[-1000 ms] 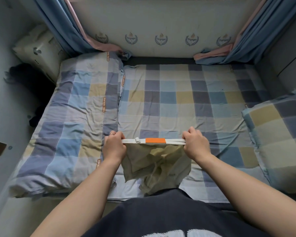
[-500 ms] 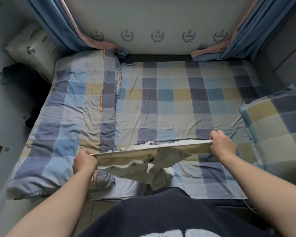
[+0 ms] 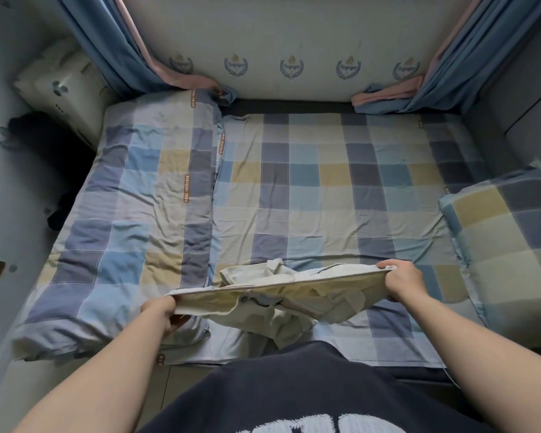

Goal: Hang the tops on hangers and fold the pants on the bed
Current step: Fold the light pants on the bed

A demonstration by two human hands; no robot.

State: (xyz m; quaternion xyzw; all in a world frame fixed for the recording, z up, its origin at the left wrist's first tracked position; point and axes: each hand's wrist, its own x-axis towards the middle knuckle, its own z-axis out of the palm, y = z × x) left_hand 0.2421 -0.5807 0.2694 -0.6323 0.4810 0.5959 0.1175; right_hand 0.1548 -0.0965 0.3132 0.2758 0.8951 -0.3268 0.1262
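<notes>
A pair of cream-coloured pants (image 3: 272, 300) is stretched out by the waistband just above the near edge of the bed (image 3: 325, 198). My left hand (image 3: 164, 312) grips the waistband's left end, low and near the folded quilt. My right hand (image 3: 402, 279) grips its right end, a little higher and farther over the sheet. The legs hang bunched below the band and trail onto the bed's front edge. No tops or hangers are in view.
A folded checked quilt (image 3: 138, 220) lies along the bed's left side. A checked pillow (image 3: 512, 245) sits at the right. Blue curtains (image 3: 113, 48) hang at both back corners against the wall. A cream appliance (image 3: 63, 92) stands at the far left.
My hands have spread apart, stretching the waistband wide and tilting it, left end lower. The orange label that faced me a second ago is out of sight, and the pants are lower over the bed.
</notes>
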